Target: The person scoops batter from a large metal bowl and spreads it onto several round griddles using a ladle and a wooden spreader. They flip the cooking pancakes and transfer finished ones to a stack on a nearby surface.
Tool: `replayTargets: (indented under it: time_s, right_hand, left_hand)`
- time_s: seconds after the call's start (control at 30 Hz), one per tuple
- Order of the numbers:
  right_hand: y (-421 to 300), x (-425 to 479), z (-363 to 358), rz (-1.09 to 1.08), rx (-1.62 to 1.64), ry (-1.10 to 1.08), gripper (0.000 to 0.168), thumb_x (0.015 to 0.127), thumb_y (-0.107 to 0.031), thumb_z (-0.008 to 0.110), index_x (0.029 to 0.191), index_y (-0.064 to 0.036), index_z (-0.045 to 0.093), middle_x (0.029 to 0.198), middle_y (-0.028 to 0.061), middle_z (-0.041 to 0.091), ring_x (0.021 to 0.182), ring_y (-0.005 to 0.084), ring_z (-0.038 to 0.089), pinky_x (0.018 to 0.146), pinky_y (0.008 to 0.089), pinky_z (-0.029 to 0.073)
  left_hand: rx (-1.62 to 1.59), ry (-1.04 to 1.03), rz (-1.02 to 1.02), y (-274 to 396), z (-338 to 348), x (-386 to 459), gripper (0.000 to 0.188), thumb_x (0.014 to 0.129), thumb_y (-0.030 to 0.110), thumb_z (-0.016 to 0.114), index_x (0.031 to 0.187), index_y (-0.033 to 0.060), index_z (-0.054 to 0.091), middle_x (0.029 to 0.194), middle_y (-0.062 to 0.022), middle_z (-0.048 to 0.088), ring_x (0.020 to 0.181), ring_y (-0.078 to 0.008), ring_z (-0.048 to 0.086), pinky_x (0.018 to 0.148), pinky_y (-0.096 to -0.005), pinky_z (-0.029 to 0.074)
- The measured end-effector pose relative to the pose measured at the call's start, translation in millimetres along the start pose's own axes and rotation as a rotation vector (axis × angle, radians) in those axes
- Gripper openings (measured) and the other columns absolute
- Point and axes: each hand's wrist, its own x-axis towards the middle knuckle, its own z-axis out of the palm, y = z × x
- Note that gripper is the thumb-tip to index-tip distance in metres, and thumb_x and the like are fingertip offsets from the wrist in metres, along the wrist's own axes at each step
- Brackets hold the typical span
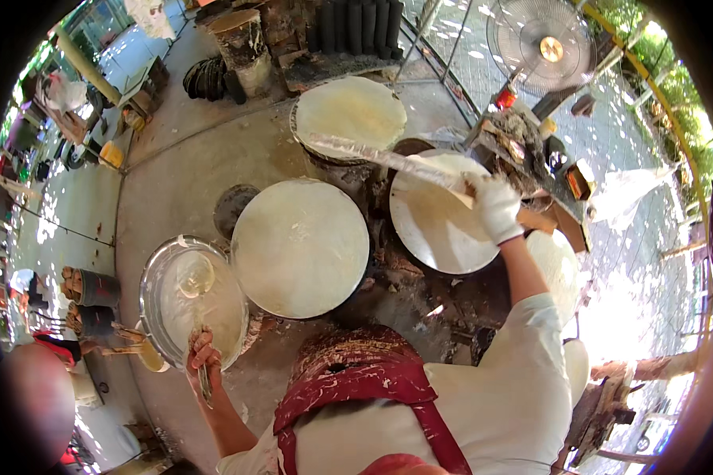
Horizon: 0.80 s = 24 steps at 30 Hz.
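My bare left hand (204,355) grips the handle of a ladle (195,274). The ladle's bowl is over a metal basin (147,309) of pale, creamy liquid (220,312). In a white glove, my right hand (494,208) is closed around a long, flat wooden stick (386,157). That stick crosses above a round pan (437,252) at the right, and its tip overlaps a far round surface (350,113) covered by a pale sheet. Between the basin and the right pan is a round griddle (300,249) with a smooth whitish top. My hands touch neither pan.
A fan (540,47) stands at the upper right, behind a cluttered ledge (511,142) with a red can (505,97). Dark cylinders (356,27) and a stained drum (240,50) are at the back. Another pale round surface (555,273) lies beside my right arm.
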Motion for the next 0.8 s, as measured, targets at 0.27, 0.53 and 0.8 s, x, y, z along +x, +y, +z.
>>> replayTargets:
  time_s: [0.27, 0.53, 0.8]
  right_hand:
    - [-77.1, 197.2, -126.4, -0.031, 0.153, -0.197, 0.031, 0.082, -0.014, 0.062, 0.111, -0.014, 0.070, 0.101, 0.0135, 0.072, 0.095, 0.0311, 0.069, 0.085, 0.0412, 0.054]
    - [-56.8, 328.0, -72.9, 0.313, 1.202, 0.002, 0.033, 0.077, -0.006, 0.069, 0.108, 0.001, 0.070, 0.073, 0.0060, 0.065, 0.059, 0.0114, 0.059, 0.050, 0.0267, 0.047]
    - [-25.6, 350.7, 220.4, 0.443, 1.382, 0.023, 0.020, 0.086, -0.022, 0.072, 0.088, -0.003, 0.067, 0.064, 0.0035, 0.062, 0.056, 0.0165, 0.061, 0.051, 0.0310, 0.048]
  left_hand:
    - [0.006, 0.090, 0.063, 28.4, -18.9, 5.4, 0.014, 0.103, 0.012, 0.045, 0.099, -0.0014, 0.043, 0.075, -0.0031, 0.042, 0.041, -0.0095, 0.045, 0.039, -0.0218, 0.027]
    - [0.020, 0.168, 0.228, 19.5, -27.4, 4.9, 0.021, 0.105, 0.013, 0.041, 0.108, -0.0079, 0.043, 0.074, -0.0050, 0.045, 0.041, -0.0109, 0.045, 0.038, -0.0216, 0.029]
    - [-0.182, 0.074, 0.313, -43.3, 29.0, 12.3, 0.018, 0.104, 0.011, 0.036, 0.109, -0.0060, 0.039, 0.081, -0.0068, 0.043, 0.049, -0.0125, 0.048, 0.048, -0.0263, 0.034]
